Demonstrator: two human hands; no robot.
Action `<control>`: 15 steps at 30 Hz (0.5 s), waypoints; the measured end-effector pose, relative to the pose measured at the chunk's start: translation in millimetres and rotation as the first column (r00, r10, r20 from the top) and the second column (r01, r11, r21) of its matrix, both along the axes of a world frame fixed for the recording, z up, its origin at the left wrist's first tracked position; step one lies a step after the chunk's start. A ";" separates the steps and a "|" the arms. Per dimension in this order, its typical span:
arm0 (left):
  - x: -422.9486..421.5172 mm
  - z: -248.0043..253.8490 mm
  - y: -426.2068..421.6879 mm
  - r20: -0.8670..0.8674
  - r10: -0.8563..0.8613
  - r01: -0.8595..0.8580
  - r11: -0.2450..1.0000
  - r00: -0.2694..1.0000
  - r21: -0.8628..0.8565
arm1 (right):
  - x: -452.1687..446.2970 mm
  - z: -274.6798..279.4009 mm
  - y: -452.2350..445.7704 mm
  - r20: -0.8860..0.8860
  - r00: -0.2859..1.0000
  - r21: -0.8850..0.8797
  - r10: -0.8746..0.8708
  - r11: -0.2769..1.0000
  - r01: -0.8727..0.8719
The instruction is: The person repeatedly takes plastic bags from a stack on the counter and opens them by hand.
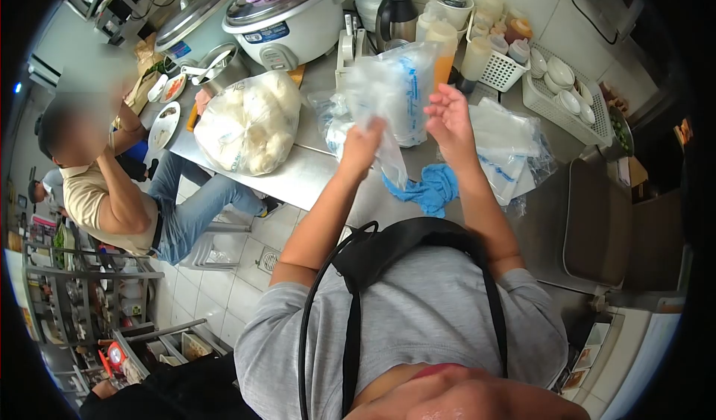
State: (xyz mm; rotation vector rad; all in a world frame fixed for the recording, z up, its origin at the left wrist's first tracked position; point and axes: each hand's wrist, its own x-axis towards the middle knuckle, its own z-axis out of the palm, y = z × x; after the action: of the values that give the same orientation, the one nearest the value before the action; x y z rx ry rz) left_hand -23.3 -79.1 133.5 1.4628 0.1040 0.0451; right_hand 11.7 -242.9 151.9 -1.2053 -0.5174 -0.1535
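My left hand (362,146) is closed on the lower left part of a clear plastic bag with blue print (410,96), held up over the metal counter. To the right of that bag, my right hand (450,118) is raised with its fingers apart and nothing in it. A crumpled blue cloth (432,187) lies on the counter below and between my hands. Flat clear plastic bags (507,140) lie to the right of my right hand. On the left sits a large tied plastic bag of round white pieces (250,125).
Two large rice cookers (287,29) stand at the back left. Sauce bottles (473,62), a black-topped jug (395,17) and a white basket of bowls (567,96) line the back. A seated person (119,189) is at the left, near a plate (164,125).
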 end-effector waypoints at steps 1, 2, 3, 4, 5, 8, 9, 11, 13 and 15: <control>6.1 -4.3 9.3 0.044 0.061 -0.057 0.996 0.997 -0.070 | -1.3 -7.3 -7.1 -0.070 0.996 -0.019 0.047 0.999 -0.049; 9.8 -8.4 15.8 0.084 0.125 -0.112 0.983 0.989 -0.142 | -5.8 -21.1 -7.2 -0.018 1.000 -0.127 0.026 0.991 -0.028; 9.8 -7.3 17.8 0.060 0.179 -0.164 0.966 0.982 -0.202 | -12.9 -38.6 -6.6 0.037 0.999 -0.232 0.008 0.973 0.001; 10.3 -5.1 18.7 0.033 0.228 -0.212 0.942 0.973 -0.260 | -21.1 -45.1 -6.0 0.094 0.996 -0.332 -0.008 0.942 0.039; 11.3 -2.9 18.1 0.002 0.271 -0.256 0.914 0.963 -0.315 | -29.5 -49.3 -1.2 0.103 0.994 -0.341 -0.041 0.937 0.074; 5.2 7.5 3.2 -0.057 0.314 -0.305 0.841 0.948 -0.446 | -42.3 -55.7 15.1 0.069 0.992 -0.373 -0.107 0.919 0.125; 5.4 3.6 2.9 -0.052 0.280 -0.271 0.838 0.959 -0.475 | -34.1 -59.6 14.4 0.025 0.995 -0.388 -0.096 0.917 0.098; 6.4 -6.0 5.3 -0.037 0.218 -0.204 0.822 0.975 -0.532 | -31.2 -63.2 12.2 -0.081 0.992 -0.413 -0.097 0.909 0.055; 6.9 -2.1 13.8 -0.060 0.228 -0.216 0.757 0.972 -0.617 | -34.9 -51.1 11.0 -0.199 0.973 -0.438 -0.115 0.899 0.017; 8.5 7.7 22.0 -0.079 0.193 -0.193 0.697 0.978 -0.691 | -38.4 -65.6 11.9 -0.275 0.959 -0.447 0.072 0.873 -0.194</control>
State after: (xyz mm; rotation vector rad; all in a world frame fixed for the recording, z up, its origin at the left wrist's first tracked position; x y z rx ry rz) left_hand -14.8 -57.1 141.2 0.6779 0.2491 0.1612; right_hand -26.6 -231.0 86.3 -1.6324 -0.4235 0.2604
